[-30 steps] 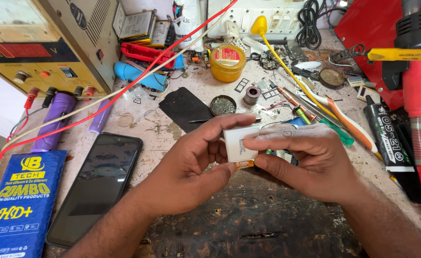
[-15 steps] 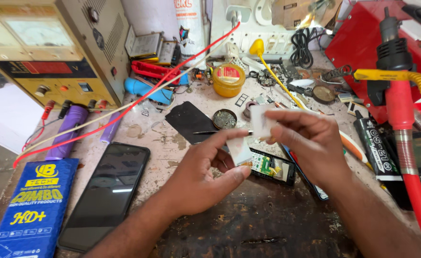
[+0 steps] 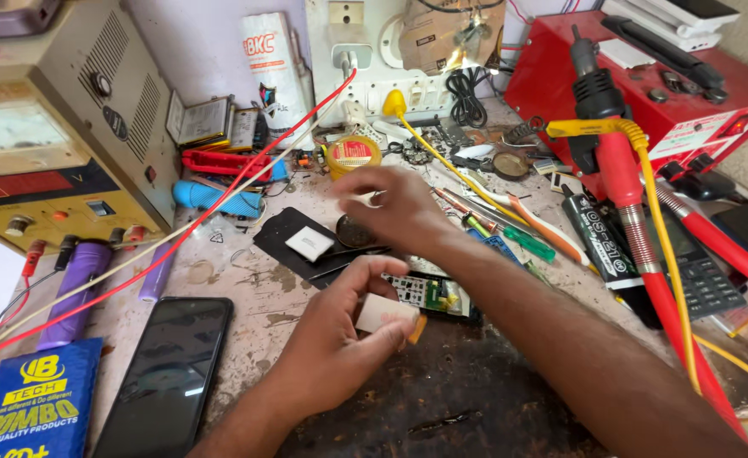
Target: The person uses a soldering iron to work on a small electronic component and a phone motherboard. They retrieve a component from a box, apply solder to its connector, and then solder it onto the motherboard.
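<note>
My left hand [image 3: 336, 352] pinches a small white rectangular part [image 3: 384, 312] low over the worn bench [image 3: 247, 288]. Just behind it lies a small green-and-white circuit board [image 3: 432, 293]. My right hand [image 3: 395, 208] is stretched toward the back of the bench and motion-blurred; I cannot see whether it holds anything. It hovers above a round dark lid [image 3: 354, 231]. Left of it, a small white square piece [image 3: 309, 243] rests on a black flat cover [image 3: 285, 240].
A black phone [image 3: 166, 377] and a blue packet [image 3: 35, 407] lie at the front left. A power supply [image 3: 52, 144] stands at the left. At the right are a red station [image 3: 645, 76], a red-handled hot-air tool [image 3: 624, 178] and a black tube [image 3: 599, 237]. Screwdrivers [image 3: 510, 229], wires and a yellow tin [image 3: 353, 155] crowd the back.
My hands have separated. The right hand left the white part and reached away toward the back of the bench. The left hand keeps a white part. The camera has tilted up.
</note>
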